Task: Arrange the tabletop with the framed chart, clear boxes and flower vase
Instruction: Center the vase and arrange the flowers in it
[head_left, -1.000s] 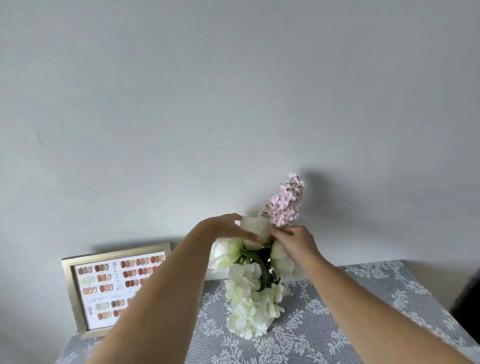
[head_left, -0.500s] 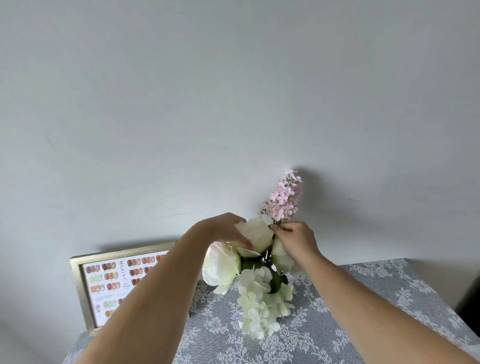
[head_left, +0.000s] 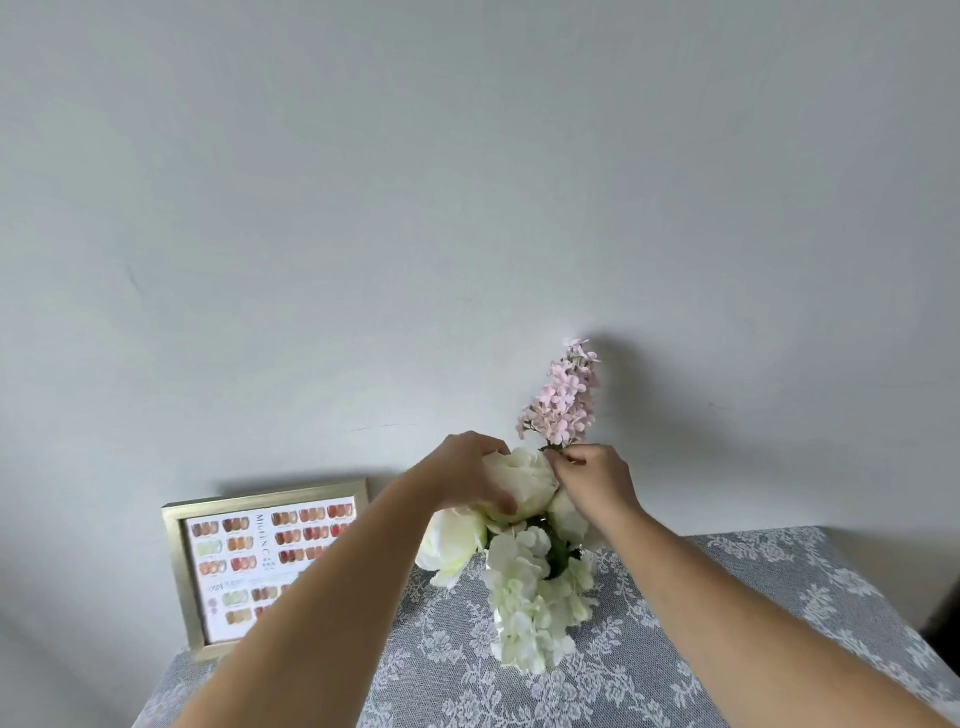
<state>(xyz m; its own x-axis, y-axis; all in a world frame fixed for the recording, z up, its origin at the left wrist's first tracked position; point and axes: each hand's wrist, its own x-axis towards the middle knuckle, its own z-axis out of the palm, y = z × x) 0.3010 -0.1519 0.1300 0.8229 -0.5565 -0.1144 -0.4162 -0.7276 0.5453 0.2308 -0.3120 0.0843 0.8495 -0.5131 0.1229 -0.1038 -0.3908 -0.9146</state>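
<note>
A bunch of white artificial flowers (head_left: 530, 597) stands mid-table near the wall; the vase under it is hidden by blooms. My left hand (head_left: 467, 475) cups a large white rose (head_left: 524, 486) at the top of the bunch. My right hand (head_left: 597, 480) pinches the stem just under a tall pink flower spike (head_left: 563, 397) that rises behind the rose. A gold-framed chart (head_left: 260, 566) of small colour swatches leans against the wall at the left, partly behind my left forearm. No clear boxes are in view.
A grey lace tablecloth (head_left: 753, 613) covers the table, whose right edge drops off near a dark shape at the far right. A plain pale wall rises directly behind the flowers and frame.
My left hand has closed around the top white rose and shifted it upward. The right hand stays on the pink spike's stem, and the view has drifted slightly.
</note>
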